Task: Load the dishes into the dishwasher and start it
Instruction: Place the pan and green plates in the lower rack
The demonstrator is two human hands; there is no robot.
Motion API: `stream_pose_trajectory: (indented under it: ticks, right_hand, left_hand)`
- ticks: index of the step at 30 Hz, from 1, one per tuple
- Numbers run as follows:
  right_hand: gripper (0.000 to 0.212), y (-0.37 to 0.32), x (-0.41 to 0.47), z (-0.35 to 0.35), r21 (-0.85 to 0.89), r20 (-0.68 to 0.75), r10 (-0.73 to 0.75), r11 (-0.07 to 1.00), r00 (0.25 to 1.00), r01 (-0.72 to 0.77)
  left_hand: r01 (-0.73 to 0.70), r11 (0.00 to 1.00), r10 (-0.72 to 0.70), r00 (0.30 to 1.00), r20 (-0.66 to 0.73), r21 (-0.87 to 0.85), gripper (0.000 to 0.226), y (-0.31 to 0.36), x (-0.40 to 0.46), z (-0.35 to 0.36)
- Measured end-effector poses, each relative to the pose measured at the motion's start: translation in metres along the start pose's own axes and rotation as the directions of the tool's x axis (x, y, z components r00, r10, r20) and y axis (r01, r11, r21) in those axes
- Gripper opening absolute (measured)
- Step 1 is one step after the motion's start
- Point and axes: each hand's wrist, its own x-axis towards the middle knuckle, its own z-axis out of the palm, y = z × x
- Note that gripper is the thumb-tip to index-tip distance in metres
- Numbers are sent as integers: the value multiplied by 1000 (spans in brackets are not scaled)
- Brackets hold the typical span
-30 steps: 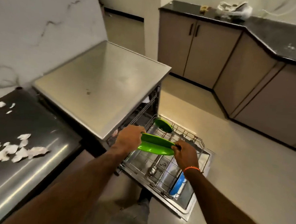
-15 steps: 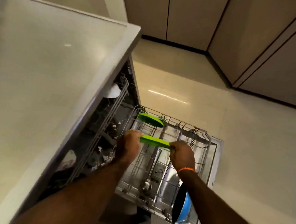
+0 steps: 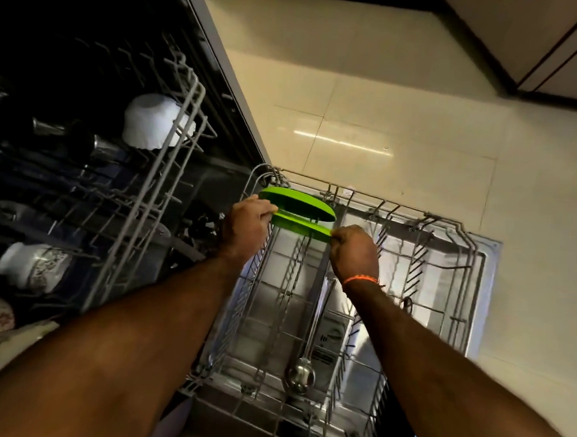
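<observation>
A person leans over an open dishwasher, both bare hands holding a green plate [image 3: 302, 226] on edge at the far left end of the pulled-out lower rack [image 3: 462, 251]. The left hand [image 3: 245, 227] has its fingers curled round the plate's left rim; the right hand [image 3: 355, 250], an orange band at its wrist, pinches the right rim between thumb and bent fingers. Just beyond the fingertips, nearly touching the held plate, a second green plate [image 3: 298, 202] already stands in the rack's end slot. Nearer the person than the hands, a steel ladle [image 3: 307, 349] lies flat along the rack floor, and a blue dish edge shows at the bottom right corner. To the left of the left hand, the upper rack [image 3: 166, 189] carries an upturned white bowl [image 3: 152, 120] and patterned cups. The plate seems to be going into the next slot, though whether its lower edge is seated between the tines cannot be seen. To do it well, keep the plate upright and parallel to its neighbour, lower it straight until the tines catch it, and release one hand at a time once it stands unaided.
</observation>
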Motion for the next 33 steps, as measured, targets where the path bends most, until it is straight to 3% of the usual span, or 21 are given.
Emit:
stream_pose_trajectory:
  ticks: [4, 9, 14, 19, 24, 28, 33]
  right_hand:
    - [22, 5, -1, 9, 27, 7, 5, 1000, 1000, -5]
    - [35, -7, -19, -15, 88, 14, 76, 993, 997, -77]
    - [36, -20, -69, -64, 31, 104, 91, 995, 990, -94]
    - [35, -47, -120, -126, -52, 233, -38, 997, 972, 52]
    - [43, -104, -182, -192, -92, 322, -142, 979, 936, 181]
    - [42, -164, -243, -233, -122, 439, -319, 905, 840, 408]
    - [35, -236, -323, -256, -146, 553, -488, 741, 676, 655]
  left_hand:
    - [28, 998, -30, 999, 42, 55, 30, -5, -2, 4]
    - [152, 984, -151, 988, -11, 96, 53, 19, -18, -10]
    - [170, 983, -171, 985, 9, 68, 52, 56, -64, -40]
    - [177, 982, -183, 978, 101, 64, 46, 102, -130, -93]
    - [260, 964, -254, 961, 112, -45, 42, 150, -218, -164]
    - [261, 964, -253, 959, 125, -48, 50, 174, -307, -230]
    - [361, 932, -362, 932, -37, -13, 40, 187, -440, -298]
